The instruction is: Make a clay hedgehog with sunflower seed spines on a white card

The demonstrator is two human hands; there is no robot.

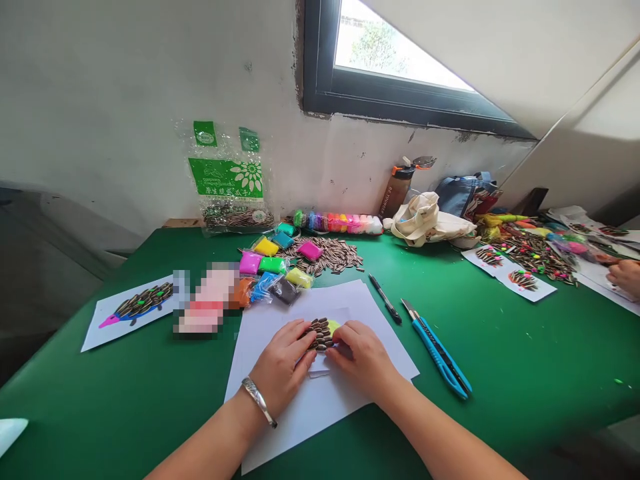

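Observation:
My left hand [287, 357] lies with stretched fingers along the left side of a patch of sunflower seeds [321, 335], a silver bracelet [259, 401] on its wrist. The striped seeds overlap in rows on a small white card, next to bright yellow clay [333, 327]. On the right side, my right hand [363, 353] has its fingertips bent and pressed together at the edge of the seeds and clay. Whatever sits between those fingertips is hidden. Beneath both hands are larger white paper sheets [320, 427].
Clay packets [273, 265] and a loose seed pile [335, 257] lie behind the paper. A pen [385, 300] and blue utility knife [440, 357] are at the right. A finished seed hedgehog card [135, 307] lies left. Another person's hand [625, 277] shows far right.

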